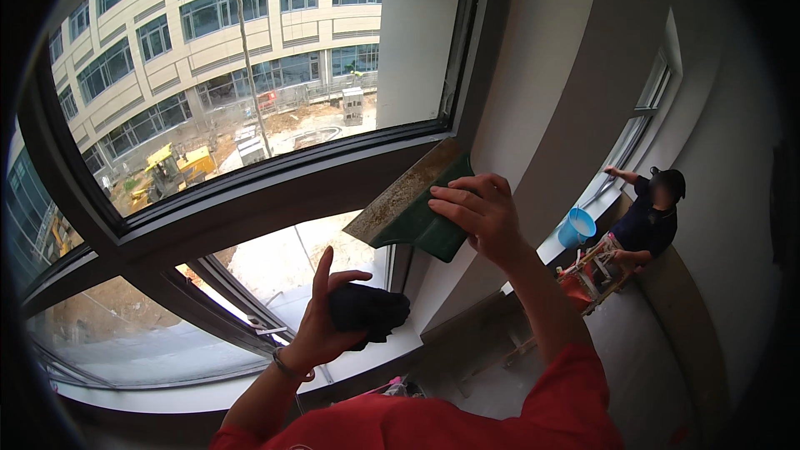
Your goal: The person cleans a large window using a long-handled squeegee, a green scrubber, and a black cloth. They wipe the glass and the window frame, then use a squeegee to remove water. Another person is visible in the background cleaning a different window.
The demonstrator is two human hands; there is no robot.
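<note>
In my right hand (483, 210) is a wide scraper (408, 193) with a dirt-speckled metal blade and a dark green handle. My fingers wrap the handle, and the blade slants down to the left in front of the window frame. Lower and to the left, my left hand (315, 321) holds a bunched black cloth (368, 308) against the palm. Its index finger points up near the blade's lower corner, apart from it. Behind both hands runs the dark window frame (275, 189).
Large panes look onto a pale building (292, 33) and a yellow digger (175, 168) outside. A pale sill (167, 398) curves below. At the right, a person in dark clothing (654, 212) works beside another window, near a light blue bucket (577, 227) and a wooden stepladder (593, 282).
</note>
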